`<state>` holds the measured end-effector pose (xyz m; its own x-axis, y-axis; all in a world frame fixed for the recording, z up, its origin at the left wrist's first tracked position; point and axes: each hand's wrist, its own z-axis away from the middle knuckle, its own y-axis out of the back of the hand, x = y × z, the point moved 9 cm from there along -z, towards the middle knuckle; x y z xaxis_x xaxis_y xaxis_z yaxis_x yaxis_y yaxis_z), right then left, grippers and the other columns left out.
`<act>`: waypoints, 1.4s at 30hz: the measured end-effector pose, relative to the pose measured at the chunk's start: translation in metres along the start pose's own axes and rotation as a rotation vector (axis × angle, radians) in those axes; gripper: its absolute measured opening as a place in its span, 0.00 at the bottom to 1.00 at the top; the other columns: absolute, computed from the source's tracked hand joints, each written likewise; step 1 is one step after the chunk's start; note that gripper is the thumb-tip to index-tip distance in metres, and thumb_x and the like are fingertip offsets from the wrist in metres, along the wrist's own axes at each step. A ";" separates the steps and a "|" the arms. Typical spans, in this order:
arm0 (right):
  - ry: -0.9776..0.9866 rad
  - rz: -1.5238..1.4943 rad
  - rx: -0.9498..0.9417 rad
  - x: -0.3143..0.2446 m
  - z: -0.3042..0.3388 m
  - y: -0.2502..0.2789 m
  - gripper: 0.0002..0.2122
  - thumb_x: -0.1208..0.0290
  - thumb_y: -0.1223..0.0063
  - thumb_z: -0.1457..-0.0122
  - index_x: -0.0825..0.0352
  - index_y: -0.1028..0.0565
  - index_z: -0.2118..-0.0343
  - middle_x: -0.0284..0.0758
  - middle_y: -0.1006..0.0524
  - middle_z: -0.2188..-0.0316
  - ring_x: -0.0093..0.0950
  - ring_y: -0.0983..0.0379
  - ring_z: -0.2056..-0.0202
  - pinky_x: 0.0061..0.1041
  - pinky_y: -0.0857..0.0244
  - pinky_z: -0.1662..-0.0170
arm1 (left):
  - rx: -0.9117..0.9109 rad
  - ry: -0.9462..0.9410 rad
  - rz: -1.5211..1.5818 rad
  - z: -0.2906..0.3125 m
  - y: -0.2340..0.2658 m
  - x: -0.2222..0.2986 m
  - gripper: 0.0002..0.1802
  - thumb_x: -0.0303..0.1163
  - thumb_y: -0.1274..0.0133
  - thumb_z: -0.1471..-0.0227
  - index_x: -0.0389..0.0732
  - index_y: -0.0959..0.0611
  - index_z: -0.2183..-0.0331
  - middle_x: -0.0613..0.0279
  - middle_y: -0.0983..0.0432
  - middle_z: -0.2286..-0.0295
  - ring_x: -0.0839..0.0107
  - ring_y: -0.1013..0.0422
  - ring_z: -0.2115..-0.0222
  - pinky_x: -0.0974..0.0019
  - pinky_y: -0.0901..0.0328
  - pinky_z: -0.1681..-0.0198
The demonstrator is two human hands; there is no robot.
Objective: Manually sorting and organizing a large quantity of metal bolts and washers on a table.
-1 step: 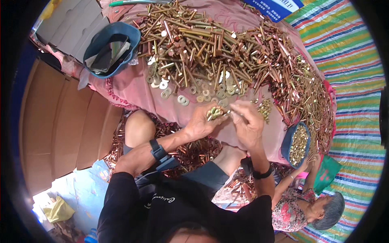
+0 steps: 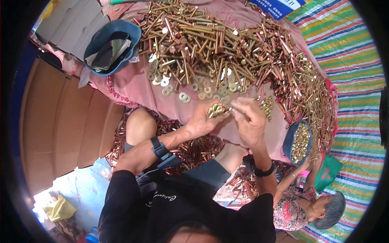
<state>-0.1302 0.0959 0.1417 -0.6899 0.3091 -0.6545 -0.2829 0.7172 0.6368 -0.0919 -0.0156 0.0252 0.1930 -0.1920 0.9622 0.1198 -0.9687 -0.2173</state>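
Observation:
In my left hand (image 2: 200,120) I grip a bunch of gold-coloured bolts (image 2: 216,110), their ends showing above the curled fingers. Close beside it my right hand (image 2: 250,121) is pinched, its fingertips meeting at a small metal piece near the left thumb; what kind of piece cannot be made out. Just beyond both hands, flat metal washers (image 2: 184,97) lie scattered on a pink cloth (image 2: 125,87). A small heap of gold-coloured nuts (image 2: 266,106) lies to the right of my right hand.
A large pile of long bolts (image 2: 202,40) covers the cloth's far side and curves right. At left stands a blue tub (image 2: 91,67); at right, a blue bowl holds small nuts (image 2: 300,143). Another person (image 2: 308,208) sits at lower right. Cardboard (image 2: 60,121) stands at left.

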 end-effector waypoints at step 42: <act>-0.725 -0.564 0.247 0.083 0.067 0.013 0.10 0.70 0.32 0.40 0.69 0.24 0.69 0.32 0.20 0.75 0.16 0.26 0.76 0.19 0.31 0.73 | -0.053 0.046 -0.031 0.005 0.008 -0.003 0.08 0.26 0.36 0.42 0.37 0.20 0.63 0.69 0.26 0.67 0.81 0.31 0.67 0.73 0.34 0.62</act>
<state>-0.1468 0.1731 0.0683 0.1101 0.1300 -0.9854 -0.2418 0.9651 0.1003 -0.0868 -0.0221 0.0202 0.1447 -0.1675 0.9752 0.0728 -0.9811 -0.1793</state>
